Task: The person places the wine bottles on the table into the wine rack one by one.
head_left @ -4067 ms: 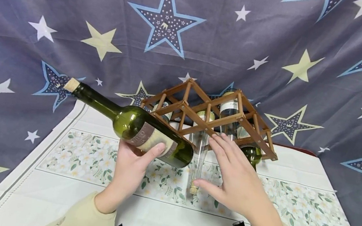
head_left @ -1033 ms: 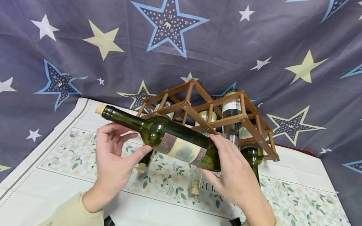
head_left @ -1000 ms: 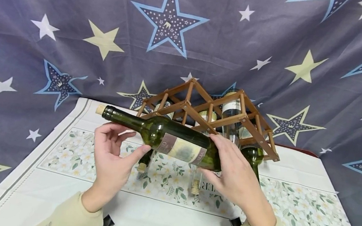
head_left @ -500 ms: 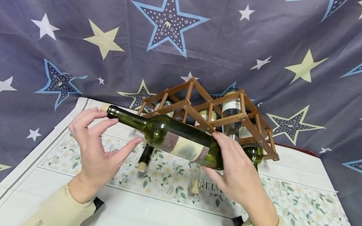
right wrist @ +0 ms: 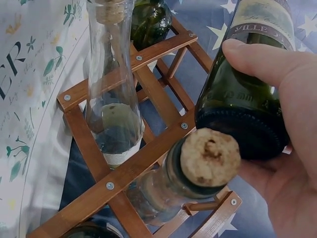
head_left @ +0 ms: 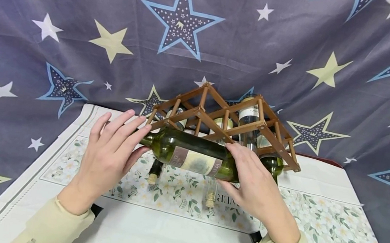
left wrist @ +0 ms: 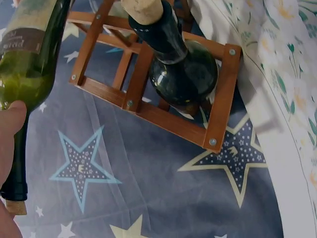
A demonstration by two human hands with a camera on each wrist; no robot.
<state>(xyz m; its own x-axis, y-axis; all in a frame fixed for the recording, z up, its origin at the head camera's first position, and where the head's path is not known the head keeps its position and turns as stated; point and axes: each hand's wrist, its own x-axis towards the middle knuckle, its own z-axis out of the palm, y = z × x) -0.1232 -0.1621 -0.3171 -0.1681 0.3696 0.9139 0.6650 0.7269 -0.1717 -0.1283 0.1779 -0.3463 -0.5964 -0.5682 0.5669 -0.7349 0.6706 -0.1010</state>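
Observation:
A green wine bottle (head_left: 195, 153) with a brown and cream label lies nearly level in both hands, in front of a wooden wine rack (head_left: 201, 114). My left hand (head_left: 108, 151) holds its neck, thumb below and fingers over it, hiding the cork in the head view. In the left wrist view the cork (left wrist: 16, 207) shows at the end of the neck. At the other end my right hand (head_left: 258, 185) grips the base, with the thumb (right wrist: 247, 57) near the label.
Corked bottles lie in the rack: a dark one (head_left: 156, 169) left, a clear one (head_left: 211, 193) mid, another clear one (head_left: 249, 115) higher, a green one (head_left: 272, 164) right. A white tablecloth (head_left: 175, 231) with a floral band lies below. Behind hangs a starry curtain (head_left: 226, 41).
Four seconds ago the left hand alone held the bottle by its body, tilted. The right hand took the base; the left slid to the neck, loosened, turned over, and now covers the neck.

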